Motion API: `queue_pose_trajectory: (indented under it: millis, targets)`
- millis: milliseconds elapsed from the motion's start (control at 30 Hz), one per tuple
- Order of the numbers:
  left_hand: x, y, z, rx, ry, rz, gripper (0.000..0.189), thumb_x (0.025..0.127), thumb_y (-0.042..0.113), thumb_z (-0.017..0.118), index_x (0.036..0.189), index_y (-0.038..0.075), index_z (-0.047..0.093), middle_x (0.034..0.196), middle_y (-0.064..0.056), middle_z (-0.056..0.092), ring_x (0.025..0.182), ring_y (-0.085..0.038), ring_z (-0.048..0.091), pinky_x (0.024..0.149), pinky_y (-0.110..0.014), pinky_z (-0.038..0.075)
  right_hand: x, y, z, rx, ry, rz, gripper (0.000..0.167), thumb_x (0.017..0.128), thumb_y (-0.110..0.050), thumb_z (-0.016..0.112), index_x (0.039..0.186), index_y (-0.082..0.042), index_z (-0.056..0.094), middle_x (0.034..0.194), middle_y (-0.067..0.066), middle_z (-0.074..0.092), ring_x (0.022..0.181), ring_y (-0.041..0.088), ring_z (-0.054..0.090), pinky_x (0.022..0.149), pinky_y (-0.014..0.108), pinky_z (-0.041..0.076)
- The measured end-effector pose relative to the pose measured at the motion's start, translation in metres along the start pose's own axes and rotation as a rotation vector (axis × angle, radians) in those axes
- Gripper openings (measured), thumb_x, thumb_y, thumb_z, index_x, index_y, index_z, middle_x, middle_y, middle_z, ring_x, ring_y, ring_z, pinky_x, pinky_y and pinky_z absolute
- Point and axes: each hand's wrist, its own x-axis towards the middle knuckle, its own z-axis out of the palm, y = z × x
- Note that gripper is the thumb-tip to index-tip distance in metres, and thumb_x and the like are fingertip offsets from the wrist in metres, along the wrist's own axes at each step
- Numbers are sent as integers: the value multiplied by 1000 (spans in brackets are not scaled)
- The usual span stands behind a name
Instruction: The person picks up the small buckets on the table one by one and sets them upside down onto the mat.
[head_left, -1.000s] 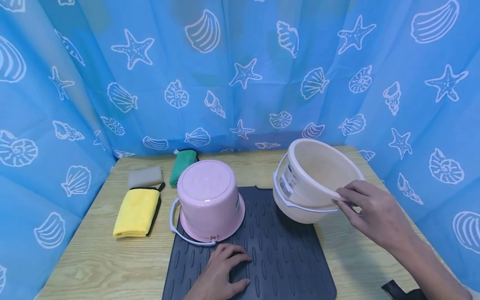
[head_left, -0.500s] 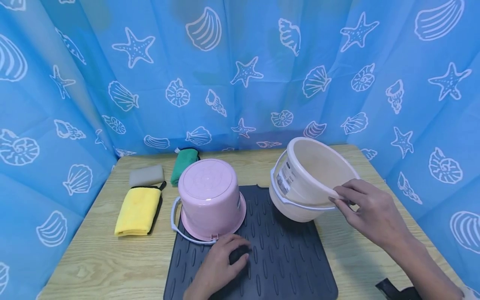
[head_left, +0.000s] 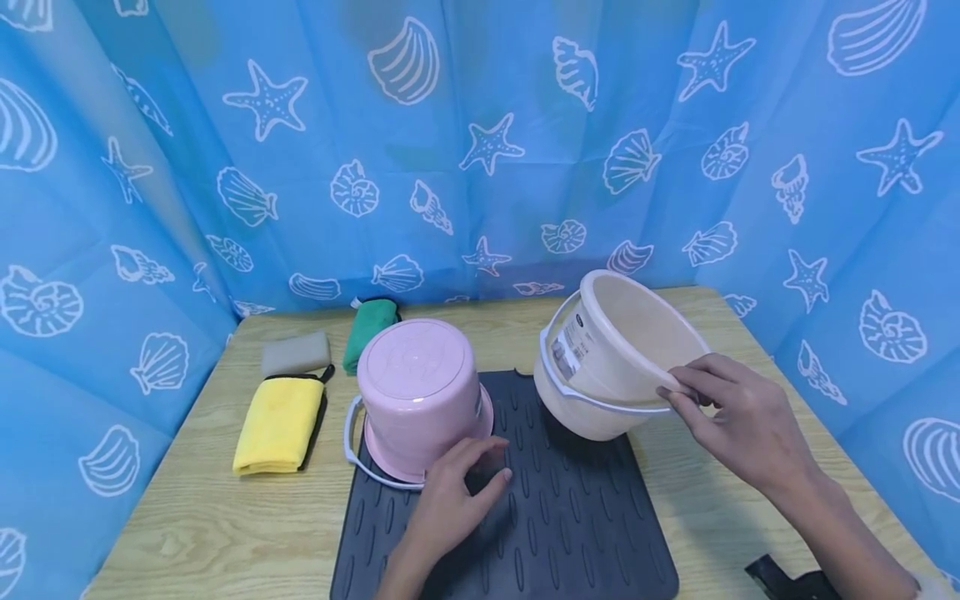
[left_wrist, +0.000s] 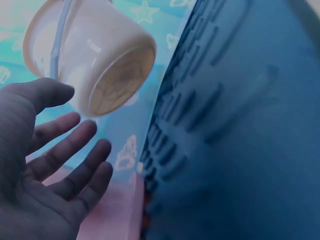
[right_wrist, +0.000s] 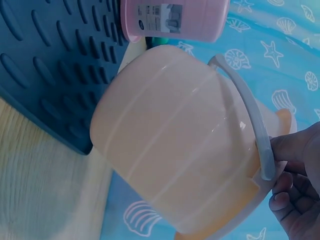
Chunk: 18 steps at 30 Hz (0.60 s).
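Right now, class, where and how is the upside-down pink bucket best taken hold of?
Probably by the flared rim on its right, coming low from that side: the pink bucket stands base up, so that lip juts out below, while the handle loops out leftward.

The left forearm (head_left: 411, 562) reaches in from the near edge, and the left grip (head_left: 453, 500) is relaxed, its fingers (left_wrist: 65, 150) spread and slightly bent, the thumb (left_wrist: 50, 92) standing apart from them. The right forearm (head_left: 843, 527) slants in from the lower right, and the right grip (head_left: 738, 412) pinches between thumb and fingers.
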Motion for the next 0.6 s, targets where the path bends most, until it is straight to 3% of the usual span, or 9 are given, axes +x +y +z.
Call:
queue_pose_trajectory:
  millis: [167, 233, 300, 600]
  targets:
    - [16, 8, 5, -36, 50, 52, 42, 93, 30, 72, 132, 21, 62, 121, 7, 63, 105, -19, 65, 87, -39, 55, -2, 1, -2, 6, -3, 52, 16, 84, -19, 80, 92, -5, 79, 83, -2, 67, 65, 8, 58, 56, 11, 46]
    - [22, 11, 6, -55, 67, 67, 45, 92, 31, 73, 134, 22, 60, 123, 6, 62, 106, -20, 65, 86, -41, 56, -2, 1, -2, 9, 4, 67, 20, 72, -4, 84, 92, -4, 79, 82, -2, 67, 64, 8, 55, 56, 11, 43]
    - [27, 13, 6, -69, 82, 76, 48, 92, 32, 73, 137, 22, 59, 125, 6, 62, 106, -21, 64, 86, -42, 55, -3, 1, -2, 17, 17, 84, 25, 67, 1, 85, 91, -4, 79, 81, -3, 66, 63, 8, 52, 55, 11, 40]
    - [43, 25, 9, -98, 111, 69, 58, 90, 34, 74, 143, 23, 52, 131, 4, 58, 109, -23, 62, 91, -43, 54, 0, 0, -2, 37, 70, 136, 26, 67, 1, 87, 92, -3, 79, 81, -2, 66, 63, 5, 47, 51, 13, 34]
